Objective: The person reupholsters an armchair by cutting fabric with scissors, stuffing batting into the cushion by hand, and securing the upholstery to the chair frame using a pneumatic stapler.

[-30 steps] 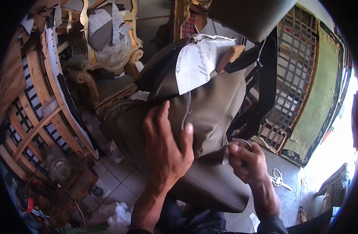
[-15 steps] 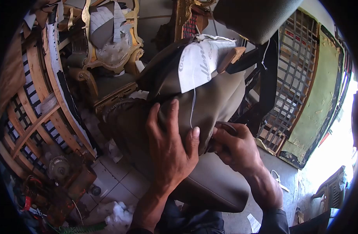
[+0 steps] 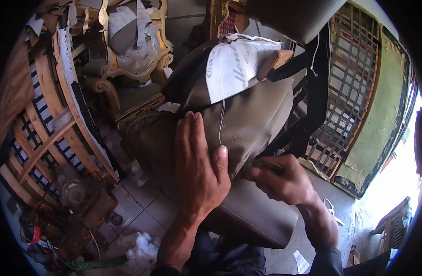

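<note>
My left hand (image 3: 199, 168) presses flat on a brown leather-look cover (image 3: 254, 112), its fingers stretched upward and its thumb apart. To its right, my right hand (image 3: 282, 179) is closed at the lower corner of that cover. Creases run toward this hand, and its fingertips are partly hidden. A white printed fabric piece (image 3: 231, 69) lies over the upper part, and a loose white thread (image 3: 221, 119) hangs down to near my left thumb. Below both hands is a padded brown cushion part (image 3: 254, 216) with a stitched seam.
At the left leans a wooden frame with webbing (image 3: 45, 115). A carved gold chair frame (image 3: 135, 46) stands behind. A machine with a motor (image 3: 77, 202) and white stuffing (image 3: 139, 248) are at lower left. To the right are a webbed panel (image 3: 353, 78) and black straps (image 3: 314, 106).
My left fingers have drawn together and lie flatter on the cover. My right hand has turned into a tighter grip, slightly lower. The view has shifted a little.
</note>
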Action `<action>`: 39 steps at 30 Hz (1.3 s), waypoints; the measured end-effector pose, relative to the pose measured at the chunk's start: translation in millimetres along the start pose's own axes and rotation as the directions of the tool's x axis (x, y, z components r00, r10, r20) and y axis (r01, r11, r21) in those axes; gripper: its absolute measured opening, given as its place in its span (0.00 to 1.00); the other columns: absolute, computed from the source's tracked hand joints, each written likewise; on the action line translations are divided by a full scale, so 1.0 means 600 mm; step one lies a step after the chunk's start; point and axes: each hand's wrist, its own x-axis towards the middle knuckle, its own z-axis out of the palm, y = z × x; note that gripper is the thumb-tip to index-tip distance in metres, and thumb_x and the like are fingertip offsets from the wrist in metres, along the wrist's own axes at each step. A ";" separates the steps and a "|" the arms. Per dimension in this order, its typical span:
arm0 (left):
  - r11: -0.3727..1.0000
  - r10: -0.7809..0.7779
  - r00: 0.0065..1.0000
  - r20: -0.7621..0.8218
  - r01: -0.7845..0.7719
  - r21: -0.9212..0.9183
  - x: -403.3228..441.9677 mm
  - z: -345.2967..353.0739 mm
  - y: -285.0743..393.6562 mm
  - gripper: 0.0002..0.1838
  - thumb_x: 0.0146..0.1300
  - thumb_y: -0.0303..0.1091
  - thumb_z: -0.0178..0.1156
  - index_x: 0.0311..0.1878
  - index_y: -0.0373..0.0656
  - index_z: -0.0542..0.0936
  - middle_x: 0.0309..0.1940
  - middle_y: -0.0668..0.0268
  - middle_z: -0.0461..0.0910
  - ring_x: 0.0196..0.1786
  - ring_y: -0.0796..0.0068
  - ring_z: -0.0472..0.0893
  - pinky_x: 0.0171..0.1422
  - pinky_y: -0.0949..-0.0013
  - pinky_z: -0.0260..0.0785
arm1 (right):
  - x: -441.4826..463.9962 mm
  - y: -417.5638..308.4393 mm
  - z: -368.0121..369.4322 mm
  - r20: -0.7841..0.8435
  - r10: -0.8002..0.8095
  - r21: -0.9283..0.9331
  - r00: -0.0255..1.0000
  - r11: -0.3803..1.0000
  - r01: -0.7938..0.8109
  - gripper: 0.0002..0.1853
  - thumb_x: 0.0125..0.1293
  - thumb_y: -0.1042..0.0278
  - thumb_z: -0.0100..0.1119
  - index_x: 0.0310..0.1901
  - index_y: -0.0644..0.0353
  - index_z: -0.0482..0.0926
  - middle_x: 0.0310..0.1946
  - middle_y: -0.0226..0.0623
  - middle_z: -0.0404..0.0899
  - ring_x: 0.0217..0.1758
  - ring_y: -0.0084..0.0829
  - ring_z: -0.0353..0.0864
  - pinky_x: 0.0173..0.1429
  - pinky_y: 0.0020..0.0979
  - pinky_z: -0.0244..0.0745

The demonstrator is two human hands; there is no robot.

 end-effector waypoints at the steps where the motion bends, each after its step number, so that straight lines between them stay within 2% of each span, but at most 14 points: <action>1: 1.000 0.001 1.000 0.003 -0.001 -0.005 -0.002 0.000 0.002 0.34 0.76 0.44 0.48 0.77 0.30 0.58 0.74 0.37 0.58 0.76 0.34 0.60 0.79 0.43 0.54 | 0.011 -0.015 0.007 0.000 -0.001 -0.053 1.000 0.999 0.001 0.14 0.73 0.62 0.60 0.42 0.65 0.86 0.19 0.34 0.79 0.25 0.26 0.81 0.32 0.31 0.73; 2: 1.000 0.003 1.000 0.005 -0.003 -0.012 -0.004 0.000 0.006 0.34 0.76 0.43 0.48 0.77 0.30 0.58 0.74 0.36 0.57 0.77 0.32 0.58 0.79 0.41 0.53 | 0.014 -0.014 0.016 0.004 0.000 -0.056 1.000 0.998 0.000 0.14 0.73 0.62 0.60 0.42 0.65 0.86 0.19 0.34 0.79 0.25 0.26 0.81 0.32 0.31 0.73; 5: 0.998 0.027 0.998 0.053 -0.030 0.062 -0.012 -0.008 0.034 0.35 0.75 0.42 0.49 0.78 0.31 0.56 0.77 0.34 0.51 0.78 0.26 0.52 0.79 0.34 0.48 | 0.014 -0.021 0.029 -0.120 -0.284 -0.382 0.951 0.898 0.220 0.09 0.66 0.70 0.61 0.42 0.65 0.86 0.30 0.58 0.83 0.36 0.48 0.89 0.41 0.41 0.79; 9: 0.990 0.005 0.993 0.121 -0.022 0.141 -0.059 -0.019 0.072 0.34 0.74 0.41 0.52 0.78 0.33 0.60 0.77 0.33 0.51 0.79 0.27 0.52 0.79 0.30 0.47 | 0.014 0.016 0.010 -0.065 -0.356 -0.318 0.932 0.893 0.318 0.10 0.67 0.68 0.60 0.39 0.66 0.85 0.24 0.51 0.83 0.20 0.41 0.81 0.30 0.37 0.76; 11: 0.994 -0.011 0.996 0.087 0.002 0.108 -0.071 -0.014 0.067 0.35 0.73 0.39 0.55 0.78 0.31 0.60 0.77 0.34 0.53 0.79 0.28 0.54 0.81 0.37 0.48 | -0.016 0.044 -0.002 -0.074 0.073 0.278 0.995 0.959 -0.050 0.11 0.70 0.65 0.60 0.40 0.66 0.84 0.20 0.39 0.80 0.15 0.27 0.73 0.21 0.28 0.66; 12: 0.993 -0.021 0.998 0.063 0.013 0.116 -0.076 -0.010 0.061 0.35 0.73 0.39 0.55 0.78 0.31 0.60 0.77 0.34 0.53 0.79 0.28 0.54 0.81 0.37 0.48 | -0.029 0.082 -0.007 -0.084 0.035 0.404 0.996 0.915 0.002 0.14 0.72 0.61 0.61 0.42 0.65 0.83 0.20 0.30 0.76 0.15 0.18 0.69 0.19 0.20 0.57; 15: 0.999 0.040 0.999 -0.020 -0.040 -0.005 -0.086 -0.003 0.053 0.33 0.73 0.33 0.57 0.75 0.24 0.61 0.74 0.28 0.57 0.76 0.27 0.59 0.77 0.42 0.61 | -0.041 0.104 0.008 -0.062 -0.066 0.413 0.996 0.906 0.086 0.15 0.72 0.59 0.62 0.43 0.66 0.83 0.21 0.31 0.78 0.18 0.20 0.74 0.19 0.21 0.60; 18: 0.996 0.014 0.997 -0.082 -0.021 -0.084 -0.088 0.001 0.052 0.31 0.71 0.32 0.61 0.72 0.25 0.66 0.73 0.30 0.61 0.75 0.27 0.62 0.76 0.41 0.62 | -0.054 0.088 0.002 -0.056 0.120 0.348 0.991 0.933 -0.093 0.15 0.72 0.57 0.63 0.42 0.63 0.84 0.23 0.30 0.78 0.22 0.21 0.77 0.23 0.23 0.64; 21: 0.983 0.068 0.982 -0.175 -0.096 -0.156 -0.107 0.013 0.042 0.26 0.67 0.29 0.65 0.66 0.27 0.76 0.70 0.37 0.69 0.74 0.31 0.66 0.76 0.42 0.63 | -0.046 0.076 -0.009 -0.082 -0.041 -0.198 0.996 0.980 0.024 0.16 0.74 0.54 0.61 0.39 0.58 0.86 0.25 0.29 0.79 0.28 0.20 0.78 0.36 0.26 0.72; 24: 0.979 0.063 0.978 -0.197 -0.099 -0.179 -0.110 0.014 0.042 0.20 0.64 0.26 0.67 0.59 0.30 0.82 0.66 0.44 0.76 0.73 0.39 0.70 0.76 0.43 0.64 | -0.019 0.014 -0.013 0.009 0.038 -0.383 0.999 0.923 -0.032 0.16 0.74 0.54 0.61 0.40 0.62 0.85 0.27 0.32 0.81 0.30 0.22 0.80 0.37 0.28 0.74; 28: 0.960 -0.001 0.978 -0.208 -0.057 -0.276 -0.101 0.009 0.041 0.17 0.65 0.22 0.63 0.56 0.30 0.84 0.60 0.49 0.82 0.71 0.51 0.76 0.76 0.46 0.66 | 0.007 -0.036 0.030 -0.018 0.022 -0.489 1.000 0.872 -0.028 0.13 0.72 0.60 0.62 0.44 0.63 0.85 0.26 0.36 0.84 0.29 0.24 0.82 0.39 0.32 0.77; 30: 0.951 -0.014 0.975 -0.221 -0.055 -0.304 -0.099 0.013 0.036 0.16 0.65 0.21 0.62 0.56 0.29 0.84 0.60 0.49 0.82 0.70 0.51 0.76 0.77 0.47 0.65 | 0.011 -0.045 0.042 -0.045 0.066 -0.560 0.997 0.825 -0.080 0.10 0.71 0.65 0.61 0.45 0.62 0.85 0.27 0.41 0.86 0.31 0.33 0.86 0.41 0.35 0.79; 32: 0.955 0.025 0.979 -0.201 -0.083 -0.283 -0.098 0.008 0.034 0.16 0.65 0.22 0.63 0.55 0.28 0.83 0.60 0.48 0.81 0.70 0.51 0.76 0.77 0.48 0.66 | 0.005 -0.043 0.053 -0.067 -0.081 -0.639 0.994 0.769 0.020 0.09 0.70 0.69 0.59 0.45 0.62 0.84 0.31 0.49 0.86 0.37 0.45 0.89 0.44 0.39 0.80; 39: 0.948 0.105 0.987 -0.123 -0.137 -0.286 -0.070 -0.021 0.030 0.23 0.65 0.24 0.64 0.65 0.33 0.79 0.67 0.47 0.75 0.73 0.44 0.72 0.76 0.47 0.63 | -0.011 -0.036 0.061 -0.085 -0.178 -0.689 0.980 0.722 0.071 0.07 0.68 0.70 0.62 0.42 0.63 0.83 0.29 0.56 0.83 0.38 0.58 0.84 0.41 0.48 0.79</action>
